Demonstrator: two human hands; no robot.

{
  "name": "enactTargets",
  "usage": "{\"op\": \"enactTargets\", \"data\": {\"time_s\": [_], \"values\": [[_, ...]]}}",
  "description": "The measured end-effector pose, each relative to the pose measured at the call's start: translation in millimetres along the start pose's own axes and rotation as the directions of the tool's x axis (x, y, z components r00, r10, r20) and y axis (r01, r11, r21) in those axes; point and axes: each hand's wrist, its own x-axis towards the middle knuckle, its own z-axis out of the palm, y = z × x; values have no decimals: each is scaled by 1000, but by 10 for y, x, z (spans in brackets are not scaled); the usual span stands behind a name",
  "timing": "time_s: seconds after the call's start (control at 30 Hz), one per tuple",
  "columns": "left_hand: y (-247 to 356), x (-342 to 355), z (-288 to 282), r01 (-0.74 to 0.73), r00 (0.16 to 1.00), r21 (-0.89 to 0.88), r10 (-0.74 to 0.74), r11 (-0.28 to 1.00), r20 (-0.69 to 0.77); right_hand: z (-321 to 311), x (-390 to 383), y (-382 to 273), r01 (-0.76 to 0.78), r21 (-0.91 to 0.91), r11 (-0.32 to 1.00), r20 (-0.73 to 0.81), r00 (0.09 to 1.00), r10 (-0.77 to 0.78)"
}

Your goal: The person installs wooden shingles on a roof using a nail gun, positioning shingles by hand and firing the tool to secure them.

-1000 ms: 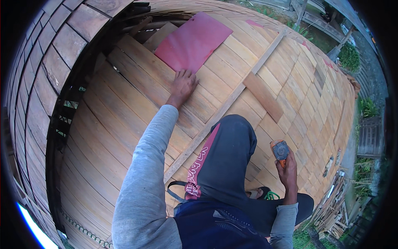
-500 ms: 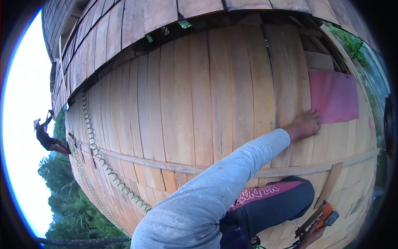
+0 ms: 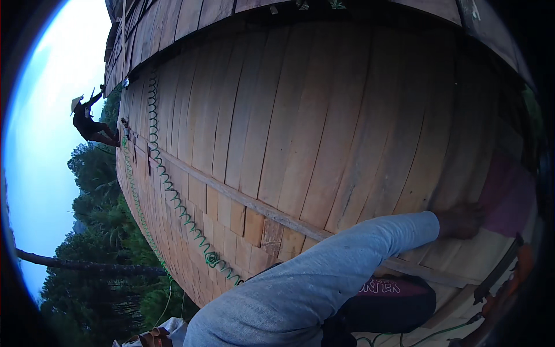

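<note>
My left arm, in a grey sleeve, stretches across to the right. My left hand (image 3: pixel 462 221) rests on the wooden shingles (image 3: pixel 347 144) at the edge of a pink sheet (image 3: pixel 509 191). Its fingers look curled in the dim light; what they hold, if anything, is hidden. At the lower right, my right hand (image 3: pixel 488 329) is wrapped around an orange and black nail gun (image 3: pixel 524 263), partly lost in the dark rim. A thin green air hose (image 3: pixel 442 332) runs to the nail gun.
A wooden batten (image 3: pixel 248 199) crosses the sloping shingles. Coiled green hoses (image 3: pixel 185 214) lie along the left. Higher roofing (image 3: pixel 191 14) overhangs the top. A person (image 3: pixel 89 122) in a pointed hat stands at the far left edge, trees (image 3: pixel 95 214) beyond. A pale bag (image 3: pixel 167 334) sits at the bottom.
The view has swung rightward and tilted, and the picture is darker. The nail gun in my right hand now appears higher and farther right. My left hand stays at the pink sheet.
</note>
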Motion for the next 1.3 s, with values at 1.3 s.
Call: {"op": "enactTargets", "data": {"time_s": [1.3], "values": [[-147, 68, -209, 145, 983, -427, -82, 892, 163, 2090, 2528, -2588, 542, -133, 830, -40, 834, -550]]}}
